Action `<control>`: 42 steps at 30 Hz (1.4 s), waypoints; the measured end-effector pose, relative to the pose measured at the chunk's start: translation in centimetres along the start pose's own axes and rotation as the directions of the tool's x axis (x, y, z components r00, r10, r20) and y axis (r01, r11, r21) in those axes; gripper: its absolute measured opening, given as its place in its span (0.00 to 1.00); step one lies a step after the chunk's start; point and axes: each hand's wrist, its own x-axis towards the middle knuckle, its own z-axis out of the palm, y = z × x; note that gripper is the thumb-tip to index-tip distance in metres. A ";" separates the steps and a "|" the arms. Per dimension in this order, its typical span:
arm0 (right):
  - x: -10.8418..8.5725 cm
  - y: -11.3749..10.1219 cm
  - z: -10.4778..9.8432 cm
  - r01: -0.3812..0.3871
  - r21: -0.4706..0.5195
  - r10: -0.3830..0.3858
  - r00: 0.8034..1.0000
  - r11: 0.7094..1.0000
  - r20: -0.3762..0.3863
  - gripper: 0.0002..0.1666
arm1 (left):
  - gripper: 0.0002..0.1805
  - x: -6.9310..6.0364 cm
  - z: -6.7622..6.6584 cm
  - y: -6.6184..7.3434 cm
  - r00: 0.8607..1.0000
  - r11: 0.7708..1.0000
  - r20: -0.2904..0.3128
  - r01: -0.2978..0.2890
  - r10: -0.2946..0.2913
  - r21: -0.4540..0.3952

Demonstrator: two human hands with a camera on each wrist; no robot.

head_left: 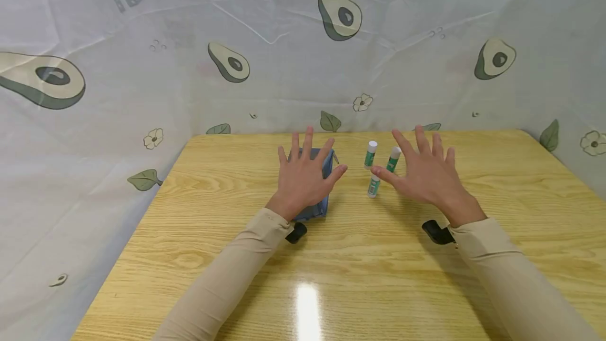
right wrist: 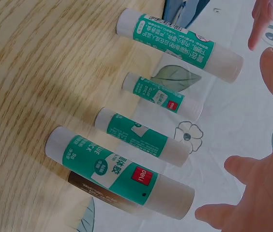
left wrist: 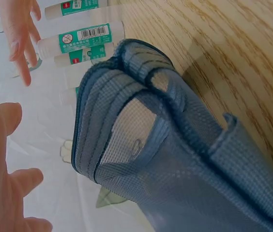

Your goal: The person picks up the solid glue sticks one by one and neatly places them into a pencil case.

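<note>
"What can be seen?"
"The left hand [head_left: 305, 177] is spread wide over a blue mesh pouch [left wrist: 182, 133], the right hand [head_left: 426, 173] likewise near upright glue sticks [right wrist: 119, 172]."
"Where are those placed?"
"On a wooden table [head_left: 369, 262], pouch left of sticks."

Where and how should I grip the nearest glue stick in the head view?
Probably pinch the glue stick round its green-labelled barrel, thumb and fingers on opposite sides, using the right hand from the near side. It is a slim upright cylinder, and two other glue sticks stand beyond it in the head view, so the near side looks clearer.
</note>
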 end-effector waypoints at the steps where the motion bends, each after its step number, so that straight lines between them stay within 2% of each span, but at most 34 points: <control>1: 0.0 -0.1 0.0 -0.003 0.003 0.003 1.000 1.000 0.003 0.65 | 0.42 0.0 -0.1 0.0 1.000 1.000 -0.001 -0.002 0.002 0.003; 6: -0.2 -0.2 0.0 -0.011 0.006 0.011 1.000 1.000 0.012 0.65 | 0.42 -0.3 -0.3 -0.1 1.000 1.000 0.017 0.000 0.000 -0.007; 9: -0.3 -0.3 0.1 -0.011 0.006 0.011 1.000 1.000 0.013 0.65 | 0.43 -0.8 -0.3 -0.2 0.996 0.998 0.080 0.037 -0.033 -0.051; 11: -0.4 -0.3 0.1 -0.010 0.005 0.010 1.000 1.000 0.009 0.65 | 0.44 -1.2 -0.2 -0.3 0.988 0.994 0.141 0.079 -0.068 -0.070; 14: -0.5 -0.3 0.1 -0.006 0.006 0.006 1.000 1.000 0.002 0.64 | 0.44 -1.8 0.2 -0.6 0.968 0.989 0.224 0.134 -0.117 -0.060; 19: -0.8 -0.1 -0.1 -0.006 0.018 0.006 1.000 1.000 -0.006 0.63 | 0.41 -2.1 1.3 -1.2 0.945 0.985 0.295 0.166 -0.144 -0.051; 23: -1.0 -0.1 -0.2 -0.010 0.032 0.010 1.000 0.999 0.000 0.63 | 0.36 -2.3 2.1 -2.1 0.938 0.976 0.311 0.192 -0.150 -0.107; 27: -1.2 0.0 -0.5 0.008 0.032 -0.008 1.000 0.999 -0.013 0.63 | 0.32 -2.6 2.7 -3.0 0.948 0.953 0.273 0.224 -0.164 -0.205; 29: -1.3 0.0 -0.8 0.019 0.044 -0.018 1.000 0.999 -0.019 0.62 | 0.31 -2.7 2.8 -3.3 0.952 0.930 0.251 0.244 -0.175 -0.277; 31: -1.4 0.1 -1.0 0.026 0.067 -0.025 0.999 0.997 -0.022 0.62 | 0.31 -2.9 3.0 -3.5 0.953 0.892 0.235 0.270 -0.193 -0.362; 36: -1.9 0.5 -1.1 0.038 0.214 -0.032 0.999 0.976 -0.033 0.61 | 0.31 -3.1 3.7 -4.0 0.955 0.758 0.173 0.295 -0.239 -0.581; 39: -2.5 0.6 -1.2 0.024 0.315 -0.012 0.999 0.949 -0.041 0.60 | 0.31 -3.1 3.9 -4.4 0.963 0.683 0.122 0.257 -0.241 -0.684; 42: -3.0 0.5 -1.3 -0.017 0.397 0.032 0.999 0.918 -0.031 0.59 | 0.30 -3.1 3.8 -4.9 0.968 0.610 0.099 0.223 -0.230 -0.760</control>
